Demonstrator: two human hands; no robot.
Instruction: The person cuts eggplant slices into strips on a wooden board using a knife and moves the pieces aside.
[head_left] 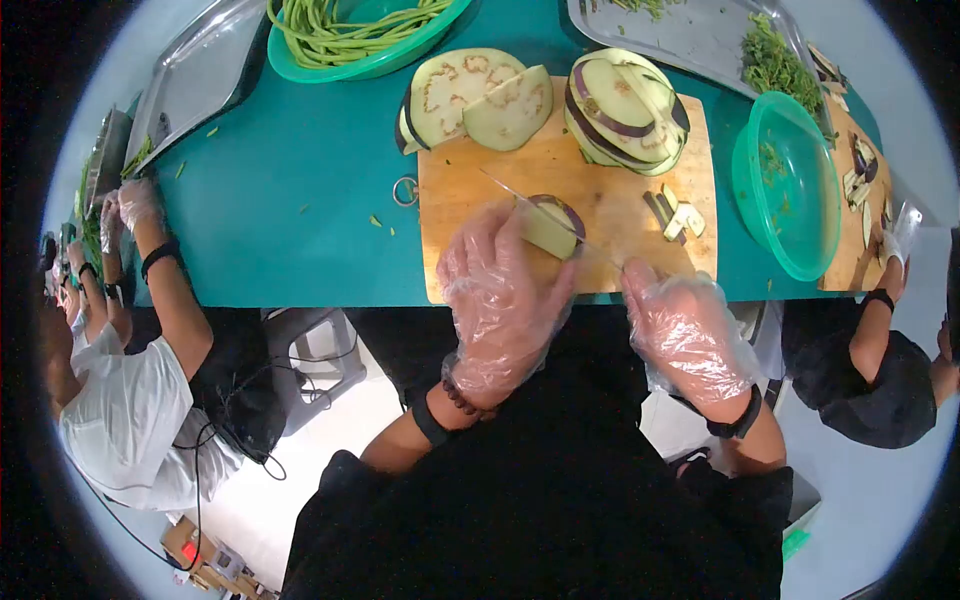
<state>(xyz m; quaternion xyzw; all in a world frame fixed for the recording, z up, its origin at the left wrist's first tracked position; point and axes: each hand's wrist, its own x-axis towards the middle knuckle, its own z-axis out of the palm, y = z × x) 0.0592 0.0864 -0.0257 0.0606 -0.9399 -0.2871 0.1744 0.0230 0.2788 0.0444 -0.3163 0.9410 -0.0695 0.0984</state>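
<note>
My left hand (497,295), in a clear plastic glove, presses its fingers and thumb around a piece of eggplant (548,232) near the front of the wooden cutting board (460,185). My gloved right hand (690,325) is closed at the board's front edge on a knife (507,187); its handle is hidden in the hand. The thin blade slants up and left across the eggplant piece. Cut eggplant strips (678,216) lie on the board's right side. Behind are a stack of round eggplant slices (625,110) and more overlapping slices (465,95).
A green bowl of long beans (350,65) stands at the back left, a green basin (755,185) at right. Metal trays (190,75) sit at the back. A metal ring (405,191) lies beside the board. Co-workers with gloved hands (140,203) are on both sides.
</note>
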